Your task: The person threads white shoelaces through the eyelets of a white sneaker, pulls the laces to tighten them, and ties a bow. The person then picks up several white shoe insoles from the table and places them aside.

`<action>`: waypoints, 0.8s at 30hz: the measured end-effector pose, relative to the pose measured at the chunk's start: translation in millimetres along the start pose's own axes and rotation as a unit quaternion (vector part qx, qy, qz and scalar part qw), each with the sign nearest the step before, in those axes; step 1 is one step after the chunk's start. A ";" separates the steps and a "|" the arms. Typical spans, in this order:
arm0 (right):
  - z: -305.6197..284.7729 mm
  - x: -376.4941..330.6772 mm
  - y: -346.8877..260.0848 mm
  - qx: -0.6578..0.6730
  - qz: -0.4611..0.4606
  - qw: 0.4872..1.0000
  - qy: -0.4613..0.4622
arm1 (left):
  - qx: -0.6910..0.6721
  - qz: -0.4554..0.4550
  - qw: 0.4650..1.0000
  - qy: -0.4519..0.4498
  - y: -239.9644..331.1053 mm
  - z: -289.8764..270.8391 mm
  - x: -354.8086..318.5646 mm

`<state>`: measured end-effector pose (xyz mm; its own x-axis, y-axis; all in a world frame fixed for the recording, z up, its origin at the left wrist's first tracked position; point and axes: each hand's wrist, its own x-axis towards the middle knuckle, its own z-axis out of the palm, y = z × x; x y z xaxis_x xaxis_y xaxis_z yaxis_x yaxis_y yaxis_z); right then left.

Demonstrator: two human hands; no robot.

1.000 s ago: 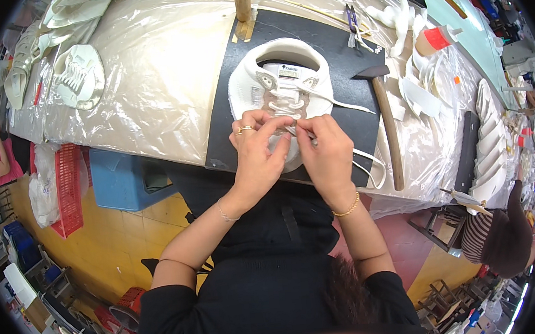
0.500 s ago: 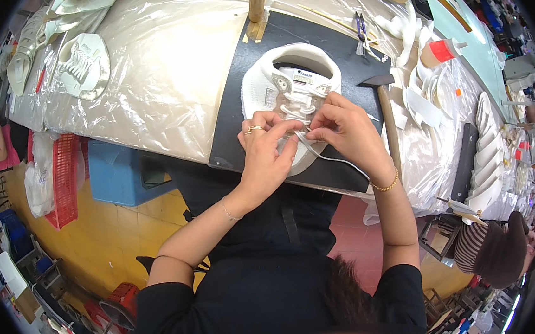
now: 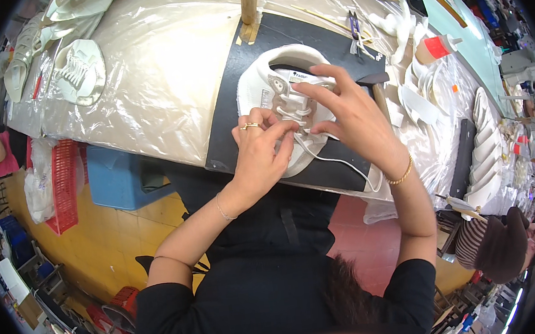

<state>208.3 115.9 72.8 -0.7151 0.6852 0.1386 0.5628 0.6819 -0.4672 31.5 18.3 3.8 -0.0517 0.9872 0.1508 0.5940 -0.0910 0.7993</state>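
Note:
A white sneaker upper [image 3: 250, 89] lies on a black board [image 3: 227, 107], its opening away from me and its toe toward me. White laces run through its eyelets. My left hand [image 3: 258, 147] is over the lower lacing, thumb and forefinger pinched on the shoelace [image 3: 347, 160]. The lace's loose length curves off to the right, past the board's edge. Above the shoe's right side, my right hand [image 3: 360, 117] is open, with thumb and fingers spread apart near the tongue and upper eyelets. It covers part of that side.
A hammer [image 3: 375, 79] lies partly behind my right hand. Purple snips [image 3: 354, 26] are at the board's far edge, near a wooden post [image 3: 250, 3]. White pieces and a red-and-white bottle [image 3: 436, 49] lie right. Another laced shoe upper [image 3: 79, 72] is at left.
My right hand has let go of the lace, opened, and moved up over the shoe's right side. My left hand keeps its pinch at the lower lacing.

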 end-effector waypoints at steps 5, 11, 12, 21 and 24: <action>-2.5 11.9 12.3 0.034 0.002 0.996 -0.087 | 0.063 0.065 0.995 0.047 0.8 2.3 5.8; -5.2 11.8 17.1 0.062 0.010 0.993 -0.104 | 0.040 0.065 0.995 0.059 5.3 11.5 7.6; -5.7 12.1 17.3 0.054 0.014 0.993 -0.107 | 0.046 0.066 0.995 0.063 5.9 12.6 8.4; -2.8 11.9 18.6 0.026 -0.020 0.994 -0.107 | 0.082 0.049 0.993 0.066 8.3 18.8 15.6; 2.1 8.6 18.2 0.019 -0.019 0.996 -0.088 | 0.102 0.039 0.993 0.039 8.4 19.4 15.4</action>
<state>211.6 133.7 63.7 -0.7989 0.6015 0.0034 0.5203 0.6938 -0.4980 51.3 35.3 1.6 -0.0562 0.9644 0.2583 0.7479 -0.1308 0.6507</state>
